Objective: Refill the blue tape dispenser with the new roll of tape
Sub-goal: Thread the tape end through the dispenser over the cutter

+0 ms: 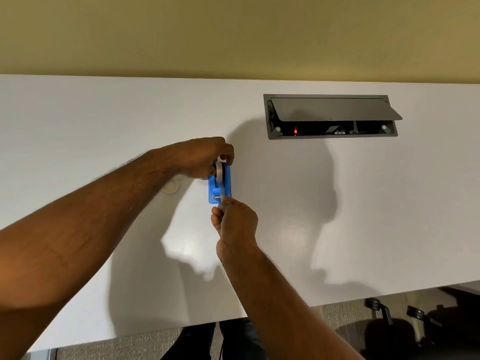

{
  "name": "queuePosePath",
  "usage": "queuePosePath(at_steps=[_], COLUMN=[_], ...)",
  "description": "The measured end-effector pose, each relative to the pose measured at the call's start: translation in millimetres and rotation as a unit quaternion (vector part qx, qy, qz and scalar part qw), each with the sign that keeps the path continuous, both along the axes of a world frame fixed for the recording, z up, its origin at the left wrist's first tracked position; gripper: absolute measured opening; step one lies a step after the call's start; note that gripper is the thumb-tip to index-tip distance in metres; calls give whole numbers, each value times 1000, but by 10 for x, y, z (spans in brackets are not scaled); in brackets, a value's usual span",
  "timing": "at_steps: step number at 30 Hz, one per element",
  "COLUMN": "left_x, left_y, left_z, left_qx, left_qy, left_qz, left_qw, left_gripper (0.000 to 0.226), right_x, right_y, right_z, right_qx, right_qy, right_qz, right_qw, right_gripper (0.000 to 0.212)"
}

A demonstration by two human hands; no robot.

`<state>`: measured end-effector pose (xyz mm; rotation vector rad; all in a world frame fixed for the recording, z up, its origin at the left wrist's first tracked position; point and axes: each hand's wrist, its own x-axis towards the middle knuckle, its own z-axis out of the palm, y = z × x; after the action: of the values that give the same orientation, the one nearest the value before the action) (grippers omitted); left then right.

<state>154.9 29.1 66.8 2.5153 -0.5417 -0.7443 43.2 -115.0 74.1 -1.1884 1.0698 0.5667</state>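
The blue tape dispenser stands on the white table, its cutter end toward me. A roll of tape sits in its far end. My left hand reaches in from the left and grips the roll and the dispenser's far end. My right hand is just in front of the cutter, pinching the free end of the tape strip, which runs from the roll down over the dispenser to my fingers.
A small pale round object, maybe an empty tape core, lies on the table just left of the dispenser, partly hidden by my left arm. A dark cable box with its flap raised is set into the table at the back right. Chair parts show below the near edge.
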Motion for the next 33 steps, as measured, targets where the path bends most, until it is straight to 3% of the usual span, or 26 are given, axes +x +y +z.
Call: queuePosePath(at_steps=[11, 19, 26, 33], left_x=[-43, -59, -33, -21], left_y=[80, 52, 65, 91], left_z=[-125, -135, -133, -161], left_qx=[-15, -4, -8, -10], left_qy=[26, 9, 12, 18], left_qz=[10, -19, -12, -15], left_qw=[999, 1000, 1000, 1000], left_gripper=[53, 60, 61, 61], right_x=[-68, -109, -158, -190], right_y=[-13, -26, -36, 12], right_z=[-109, -153, -213, -379], right_qx=[-25, -61, -74, -124], right_qy=[-8, -33, -43, -68], right_qz=[22, 51, 62, 86], right_qw=[999, 996, 994, 986], right_gripper=[18, 4, 20, 8])
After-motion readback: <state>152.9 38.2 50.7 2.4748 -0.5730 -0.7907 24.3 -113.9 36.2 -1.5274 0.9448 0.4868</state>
